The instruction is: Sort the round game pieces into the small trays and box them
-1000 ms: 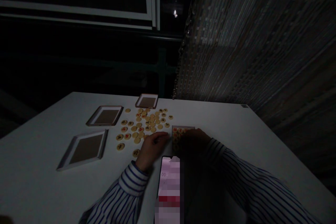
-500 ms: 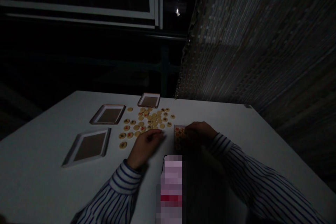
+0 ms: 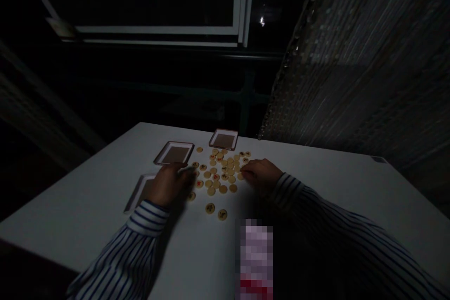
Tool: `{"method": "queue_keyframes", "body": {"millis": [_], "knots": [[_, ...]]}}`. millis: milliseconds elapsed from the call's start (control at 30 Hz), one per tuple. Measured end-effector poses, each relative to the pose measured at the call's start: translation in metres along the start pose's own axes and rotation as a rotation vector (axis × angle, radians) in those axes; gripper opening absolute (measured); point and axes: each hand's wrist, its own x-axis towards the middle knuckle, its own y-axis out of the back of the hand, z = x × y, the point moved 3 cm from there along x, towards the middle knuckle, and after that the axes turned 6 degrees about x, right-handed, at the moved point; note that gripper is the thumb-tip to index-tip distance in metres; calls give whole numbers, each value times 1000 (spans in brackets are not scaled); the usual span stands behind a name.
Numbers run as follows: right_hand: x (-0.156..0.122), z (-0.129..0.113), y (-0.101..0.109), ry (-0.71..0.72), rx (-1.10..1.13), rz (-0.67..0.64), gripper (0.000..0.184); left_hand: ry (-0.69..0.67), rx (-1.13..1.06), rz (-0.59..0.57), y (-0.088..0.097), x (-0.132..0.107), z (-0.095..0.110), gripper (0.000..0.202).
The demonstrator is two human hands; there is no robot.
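Several round yellowish game discs (image 3: 221, 176) with red or dark marks lie scattered on a white table (image 3: 316, 197). My left hand (image 3: 170, 185) rests curled at the left edge of the discs, over the corner of a shallow white-rimmed tray (image 3: 138, 193); what its fingers hold is hidden. My right hand (image 3: 260, 174) lies curled at the right edge of the pile, its fingertips touching the discs. Both arms wear striped sleeves. The light is very dim.
Two more shallow trays stand behind the discs, one (image 3: 175, 153) at the left and a smaller one (image 3: 224, 139) further back. A blurred-out phone (image 3: 256, 258) lies near the front edge. A dark window and a woven curtain (image 3: 369, 56) stand behind the table.
The view has swung left. My left hand has moved left from the middle to the near tray. My right hand has left the small box of discs, which no longer shows.
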Motion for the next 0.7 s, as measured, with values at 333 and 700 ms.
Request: {"method": "queue_keyframes", "body": {"millis": [333,700], "knots": [[56,-35,-16,115,-11,-28,28,-129,144,-140,-25,37,0,28],[70,-30,-28,135,33,9,29,-122,244,-164,-37,51,-4,31]]}}
